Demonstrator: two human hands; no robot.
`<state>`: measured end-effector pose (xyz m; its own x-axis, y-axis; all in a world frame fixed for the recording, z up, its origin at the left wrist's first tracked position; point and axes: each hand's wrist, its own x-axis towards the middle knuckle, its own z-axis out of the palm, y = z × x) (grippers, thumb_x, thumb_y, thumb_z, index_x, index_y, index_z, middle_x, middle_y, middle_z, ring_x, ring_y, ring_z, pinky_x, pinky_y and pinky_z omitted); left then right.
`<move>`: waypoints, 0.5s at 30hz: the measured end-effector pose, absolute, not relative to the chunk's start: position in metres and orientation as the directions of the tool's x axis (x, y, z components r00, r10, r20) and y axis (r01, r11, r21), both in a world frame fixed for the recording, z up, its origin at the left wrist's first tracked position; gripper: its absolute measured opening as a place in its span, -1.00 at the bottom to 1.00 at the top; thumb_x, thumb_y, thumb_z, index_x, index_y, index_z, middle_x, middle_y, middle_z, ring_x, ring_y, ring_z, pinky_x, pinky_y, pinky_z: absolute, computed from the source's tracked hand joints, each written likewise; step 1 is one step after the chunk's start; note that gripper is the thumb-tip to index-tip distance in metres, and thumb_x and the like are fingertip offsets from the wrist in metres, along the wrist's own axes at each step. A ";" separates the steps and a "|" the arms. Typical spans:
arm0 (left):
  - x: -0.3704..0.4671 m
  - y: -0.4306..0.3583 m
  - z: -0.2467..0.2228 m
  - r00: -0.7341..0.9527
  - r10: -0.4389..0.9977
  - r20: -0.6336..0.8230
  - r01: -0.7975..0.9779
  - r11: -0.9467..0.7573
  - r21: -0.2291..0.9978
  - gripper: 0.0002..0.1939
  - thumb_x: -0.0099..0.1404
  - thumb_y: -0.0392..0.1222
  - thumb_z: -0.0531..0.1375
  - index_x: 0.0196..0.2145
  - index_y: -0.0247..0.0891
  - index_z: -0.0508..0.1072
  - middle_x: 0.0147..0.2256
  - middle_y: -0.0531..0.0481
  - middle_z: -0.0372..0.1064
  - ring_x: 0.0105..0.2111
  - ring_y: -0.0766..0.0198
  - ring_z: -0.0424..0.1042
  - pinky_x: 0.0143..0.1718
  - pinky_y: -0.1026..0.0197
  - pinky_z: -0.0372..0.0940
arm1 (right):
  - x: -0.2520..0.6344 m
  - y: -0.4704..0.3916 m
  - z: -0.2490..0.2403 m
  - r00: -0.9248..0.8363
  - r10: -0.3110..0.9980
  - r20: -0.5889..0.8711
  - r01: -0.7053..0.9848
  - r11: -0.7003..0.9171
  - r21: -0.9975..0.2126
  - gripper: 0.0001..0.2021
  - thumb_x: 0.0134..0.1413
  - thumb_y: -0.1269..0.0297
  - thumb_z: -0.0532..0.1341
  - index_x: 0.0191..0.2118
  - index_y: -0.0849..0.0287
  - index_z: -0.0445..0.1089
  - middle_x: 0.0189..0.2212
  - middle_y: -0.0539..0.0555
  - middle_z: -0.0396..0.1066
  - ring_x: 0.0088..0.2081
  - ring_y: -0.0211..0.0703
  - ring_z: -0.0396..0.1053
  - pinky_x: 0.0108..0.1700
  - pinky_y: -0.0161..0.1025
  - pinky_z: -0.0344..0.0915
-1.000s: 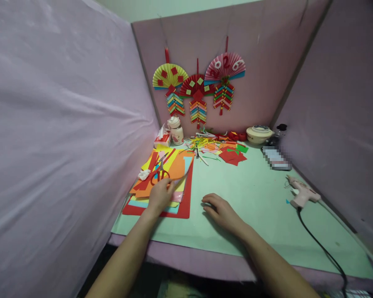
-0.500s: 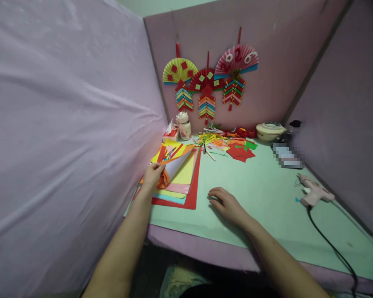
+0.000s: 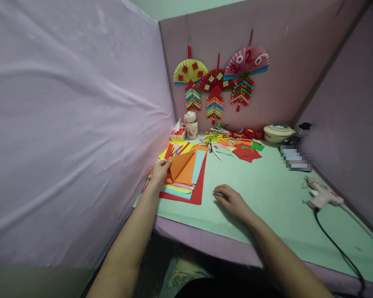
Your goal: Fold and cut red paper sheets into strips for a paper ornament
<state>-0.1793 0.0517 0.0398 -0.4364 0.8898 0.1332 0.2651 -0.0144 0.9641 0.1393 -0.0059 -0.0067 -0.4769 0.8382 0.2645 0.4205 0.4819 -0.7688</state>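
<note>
My left hand (image 3: 161, 170) is closed on the near left edge of an orange sheet of paper (image 3: 182, 164), pinched between thumb and fingers and partly lifted into a fold. Beneath it lies a stack of coloured sheets, with a large red sheet (image 3: 199, 193) at the bottom. A light blue sheet (image 3: 199, 161) shows along the right side of the orange paper. To the right of the stack, my right hand (image 3: 232, 201) rests on the pale green tabletop, fingers slightly bent and apart, holding nothing.
Paper scraps (image 3: 247, 153) and yellow strips (image 3: 216, 137) lie at the back. A glue gun (image 3: 321, 194) with a black cord is on the right, below a phone (image 3: 295, 158). A jar (image 3: 191, 125), tissue pack (image 3: 178, 132) and lidded bowl (image 3: 278, 133) stand near the wall with hanging paper fans (image 3: 247, 62).
The orange sheet, earlier curled with its pale underside showing and a yellow sheet exposed, now lies mostly over the stack. The view has swung slightly left. My right hand stays on the table.
</note>
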 end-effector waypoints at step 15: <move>-0.137 0.017 0.026 -0.294 0.877 0.380 0.613 -0.132 0.779 -0.76 0.27 -0.08 0.11 -0.37 -0.26 0.49 -0.39 -0.03 0.48 -0.33 0.20 0.44 -0.25 0.20 0.28 | 0.131 -0.003 0.004 -0.390 0.909 0.148 0.459 0.332 -0.824 -0.74 0.14 0.17 0.15 -0.12 0.15 0.44 -0.19 0.13 0.46 -0.19 -0.09 0.41 -0.11 -0.13 0.33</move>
